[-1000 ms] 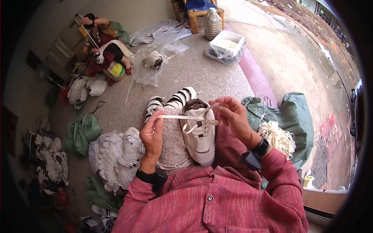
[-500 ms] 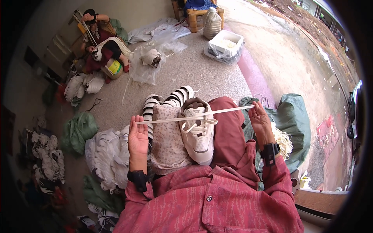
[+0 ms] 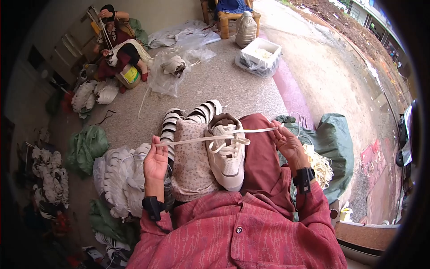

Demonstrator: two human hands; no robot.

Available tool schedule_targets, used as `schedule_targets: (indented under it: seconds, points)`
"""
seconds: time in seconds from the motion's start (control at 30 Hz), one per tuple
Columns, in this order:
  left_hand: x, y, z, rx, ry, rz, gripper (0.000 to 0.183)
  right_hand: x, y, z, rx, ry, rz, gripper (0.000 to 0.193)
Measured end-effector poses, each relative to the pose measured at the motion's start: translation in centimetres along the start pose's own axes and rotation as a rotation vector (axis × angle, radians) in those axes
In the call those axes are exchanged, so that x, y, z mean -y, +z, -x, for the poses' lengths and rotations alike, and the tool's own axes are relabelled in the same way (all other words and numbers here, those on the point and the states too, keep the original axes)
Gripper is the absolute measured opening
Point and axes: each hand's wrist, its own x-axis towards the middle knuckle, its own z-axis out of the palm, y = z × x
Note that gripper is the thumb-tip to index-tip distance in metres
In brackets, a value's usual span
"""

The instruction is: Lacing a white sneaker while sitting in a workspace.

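On my lap, between a floral cloth pad (image 3: 191,163) and my red trouser leg, rests a cream sneaker (image 3: 231,168) with brown trim, its toe toward me. White lace is threaded through its eyelets and crosses at the top. My left hand (image 3: 156,163) pinches one end of the shoelace (image 3: 188,141), out to the left of the shoe. The other end is pinched by my right hand (image 3: 291,148), above my right knee. Both lace ends stretch sideways over the shoe, sagging slightly. Each palm is partly turned up.
Striped stacks of shoe parts (image 3: 207,110) lie beyond my knees. White shoe parts (image 3: 121,175) are piled at my left, beside a green sack (image 3: 88,150). A bundle of cream laces (image 3: 319,163) lies on green cloth (image 3: 340,148) at right. Another person (image 3: 118,49) sits working far left.
My right hand has come inward to the left and slightly down, and the lace has gone from taut to a little slack. My left hand still holds its end.
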Motion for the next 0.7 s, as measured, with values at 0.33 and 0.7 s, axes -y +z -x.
schedule_targets:
  seconds: [0.33, 0.7]
  points:
    - [-0.3, 0.8, -0.4, 0.167, -0.061, 0.067, 0.028, 0.9, 0.4, -1.0, -0.114, -0.013, 0.001, 0.025]
    - [5.5, 8.7, -1.2, 0.167, -0.034, -1.261, 0.021, -0.1, 8.3, 1.8, 0.276, 0.036, 0.949, 0.024]
